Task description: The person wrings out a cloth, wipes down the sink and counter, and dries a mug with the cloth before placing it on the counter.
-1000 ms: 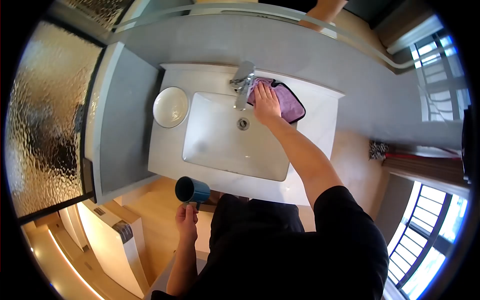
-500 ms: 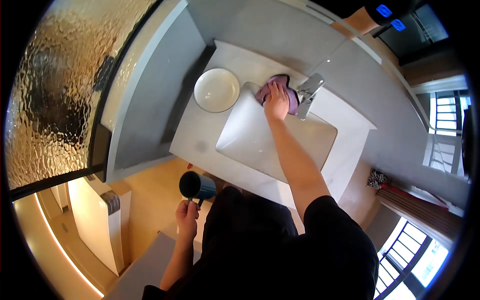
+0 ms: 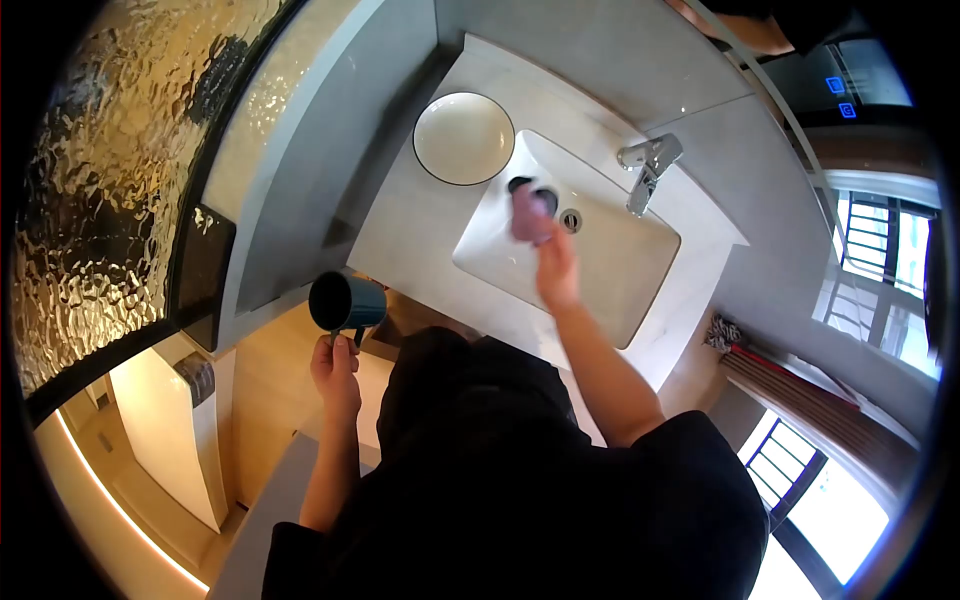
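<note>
My left hand (image 3: 336, 372) is closed on a dark teal mug (image 3: 365, 302), held by its handle side, its dark mouth turned to the left, out beyond the counter's front edge. My right hand (image 3: 557, 268) grips a purple cloth (image 3: 528, 215) with dark edging; both are smeared by motion. The cloth hangs over the white sink (image 3: 610, 270), left of the round drain (image 3: 571, 221). On the counter (image 3: 400, 215), left of the sink, stands a white bowl (image 3: 464, 139) with a dark rim.
A chrome faucet (image 3: 650, 170) rises at the sink's back right. A grey wall panel (image 3: 335, 150) borders the counter on the left, beside a textured glass pane (image 3: 110, 200). A mirror edge (image 3: 790, 120) runs along the back wall.
My right hand has lifted the cloth off the counter behind the sink and drawn it back over the basin. My left hand, with the mug, has shifted left and up in view.
</note>
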The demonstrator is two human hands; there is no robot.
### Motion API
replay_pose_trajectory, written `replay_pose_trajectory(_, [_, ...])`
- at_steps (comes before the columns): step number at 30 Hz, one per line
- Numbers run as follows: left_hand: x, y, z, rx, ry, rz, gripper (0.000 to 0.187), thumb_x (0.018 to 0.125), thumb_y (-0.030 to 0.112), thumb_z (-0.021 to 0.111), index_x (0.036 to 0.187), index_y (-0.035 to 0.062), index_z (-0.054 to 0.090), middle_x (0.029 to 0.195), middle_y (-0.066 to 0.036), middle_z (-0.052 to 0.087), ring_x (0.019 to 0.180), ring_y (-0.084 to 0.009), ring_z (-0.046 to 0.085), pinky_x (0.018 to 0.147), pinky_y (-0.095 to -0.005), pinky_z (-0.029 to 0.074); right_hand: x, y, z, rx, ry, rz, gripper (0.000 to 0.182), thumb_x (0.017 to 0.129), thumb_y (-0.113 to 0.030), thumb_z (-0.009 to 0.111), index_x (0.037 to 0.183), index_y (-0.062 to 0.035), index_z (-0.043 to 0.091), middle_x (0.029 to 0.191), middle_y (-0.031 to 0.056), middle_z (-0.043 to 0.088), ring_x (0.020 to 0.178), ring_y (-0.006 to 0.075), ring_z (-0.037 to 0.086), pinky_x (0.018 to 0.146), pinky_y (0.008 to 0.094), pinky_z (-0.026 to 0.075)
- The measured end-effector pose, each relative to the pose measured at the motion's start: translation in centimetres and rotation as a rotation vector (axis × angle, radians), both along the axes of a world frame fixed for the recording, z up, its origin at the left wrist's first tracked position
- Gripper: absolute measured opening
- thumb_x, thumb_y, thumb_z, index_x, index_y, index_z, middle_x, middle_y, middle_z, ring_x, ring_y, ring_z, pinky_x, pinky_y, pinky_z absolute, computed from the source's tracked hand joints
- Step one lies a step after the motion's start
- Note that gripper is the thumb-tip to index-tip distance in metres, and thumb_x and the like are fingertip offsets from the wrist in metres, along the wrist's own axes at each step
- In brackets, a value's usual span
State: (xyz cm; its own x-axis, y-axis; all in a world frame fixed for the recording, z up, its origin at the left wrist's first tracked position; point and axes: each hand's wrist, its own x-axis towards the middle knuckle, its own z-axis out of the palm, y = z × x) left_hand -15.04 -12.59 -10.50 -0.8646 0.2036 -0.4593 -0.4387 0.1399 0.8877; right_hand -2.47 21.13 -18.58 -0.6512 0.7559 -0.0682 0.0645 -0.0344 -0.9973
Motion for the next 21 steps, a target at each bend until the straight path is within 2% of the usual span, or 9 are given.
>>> replay_pose_trajectory(1, [-0.3, 0.4, 0.3, 0.015, 0.023, -0.015, 0.02, 0.101, 0.017, 0.055, 0.085, 0.0064, 0.053, 0.075, 0.0, 0.055, 0.059, -0.0041, 0.04, 0.055, -0.0208, 0.031, -0.2, -2.2, 1.0, 0.2, -0.125, 0.208, 0.042, 0.09, -0.004, 0.063, 0.131, -0.0093, 0.058, 0.136, 0.0127, 0.058, 0.131, 0.0271, 0.051, 0.107, 0.0348, 0.041])
replay_pose_trajectory(2, [-0.6, 0.9, 0.4, 0.026, 0.031, -0.024, 0.02, 0.101, 0.017, 0.055, 0.085, 0.0064, 0.053, 0.075, 0.0, 0.055, 0.059, -0.0041, 0.04, 0.055, -0.0208, 0.031, -1.6, -4.3, 2.0, 0.538, -0.126, 0.33, 0.039, 0.092, -0.012, 0.062, 0.131, -0.0097, 0.058, 0.14, 0.0112, 0.054, 0.137, 0.0297, 0.046, 0.113, 0.042, 0.036])
replay_pose_trajectory(3, [-0.9, 1.5, 0.5, 0.018, 0.072, -0.043, 0.018, 0.101, 0.016, 0.054, 0.085, 0.0074, 0.053, 0.075, 0.0, 0.054, 0.058, -0.0041, 0.039, 0.054, -0.0205, 0.03, -3.6, -6.1, 3.4, 0.664, -0.133, 0.418, 0.041, 0.088, -0.02, 0.067, 0.128, -0.0137, 0.061, 0.141, 0.0144, 0.052, 0.136, 0.0344, 0.044, 0.112, 0.0466, 0.036])
replay_pose_trajectory(5, [-1.5, 2.8, 0.6, 0.023, 0.122, -0.082, 0.017, 0.102, 0.015, 0.053, 0.086, 0.0084, 0.052, 0.075, -0.001, 0.054, 0.057, -0.0042, 0.037, 0.052, -0.0201, 0.029, -5.4, -9.4, 1.9, 0.794, -0.337, 0.589, 0.043, 0.085, -0.029, 0.069, 0.125, -0.0174, 0.064, 0.139, 0.0114, 0.053, 0.132, 0.0315, 0.046, 0.106, 0.047, 0.039])
replay_pose_trajectory(8, [-2.1, 3.7, 1.2, 0.083, 0.085, -0.115, 0.017, 0.102, 0.016, 0.053, 0.087, 0.0084, 0.052, 0.076, 0.0, 0.054, 0.058, -0.0041, 0.037, 0.052, -0.0204, 0.029, -6.7, -11.1, -0.4, 1.013, -0.194, 0.575, 0.034, 0.081, -0.036, 0.07, 0.11, -0.0181, 0.068, 0.135, 0.0075, 0.055, 0.125, 0.0312, 0.049, 0.099, 0.0461, 0.041])
replay_pose_trajectory(12, [-2.6, 4.9, 1.4, 0.096, 0.141, -0.226, 0.018, 0.103, 0.017, 0.053, 0.087, 0.0088, 0.051, 0.076, 0.0, 0.053, 0.059, -0.004, 0.036, 0.053, -0.0206, 0.028, -4.1, -10.8, -3.0, 0.999, -0.197, 0.521, 0.031, 0.08, -0.035, 0.07, 0.107, -0.021, 0.068, 0.125, 0.0033, 0.058, 0.118, 0.0273, 0.052, 0.093, 0.0432, 0.043])
replay_pose_trajectory(16, [-2.8, 8.3, 0.5, 0.132, 0.14, -0.37, 0.02, 0.103, 0.019, 0.052, 0.085, 0.0093, 0.051, 0.073, 0.001, 0.052, 0.057, -0.004, 0.035, 0.052, -0.0209, 0.027, 6.7, -8.7, -3.1, 0.959, -0.402, 0.569, 0.027, 0.078, -0.033, 0.071, 0.103, -0.0249, 0.069, 0.102, -0.0033, 0.06, 0.103, 0.0201, 0.056, 0.084, 0.0382, 0.045])
replay_pose_trajectory(18, [-2.3, 10.2, 0.6, 0.139, 0.111, -0.414, 0.022, 0.103, 0.019, 0.052, 0.084, 0.0094, 0.051, 0.073, 0.001, 0.052, 0.055, -0.0041, 0.035, 0.052, -0.0211, 0.027, 12.7, -8.0, -2.8, 0.919, -0.494, 0.428, 0.025, 0.077, -0.029, 0.072, 0.102, -0.0238, 0.07, 0.099, -0.0032, 0.061, 0.099, 0.0194, 0.058, 0.082, 0.0374, 0.047])
replay_pose_trajectory(21, [-1.5, 13.8, 1.8, 0.161, 0.015, -0.506, 0.025, 0.104, 0.022, 0.051, 0.083, 0.0092, 0.051, 0.072, 0.001, 0.052, 0.054, -0.0044, 0.035, 0.051, -0.0212, 0.028, 21.9, -6.8, -2.2, 0.893, -0.608, 0.073, 0.026, 0.071, -0.021, 0.079, 0.095, -0.0167, 0.07, 0.093, 0.0027, 0.064, 0.087, 0.0253, 0.063, 0.077, 0.0393, 0.052])
